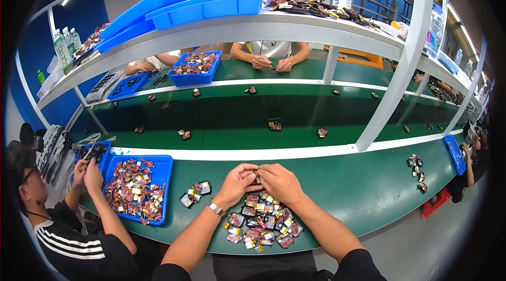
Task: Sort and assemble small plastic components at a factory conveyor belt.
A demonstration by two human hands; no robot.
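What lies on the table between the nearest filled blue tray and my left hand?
A cluster of black-rimmed electronic modules, on the green tabletop; the head view shows it.

From my remote seat I see a bare left hand [238, 183] and right hand [283, 184], a silver metal-link band [215, 208] circling the left wrist, a short black left sleeve [171, 273], a matching right sleeve [361, 267], and dark cloth [258, 268] between the sleeves.
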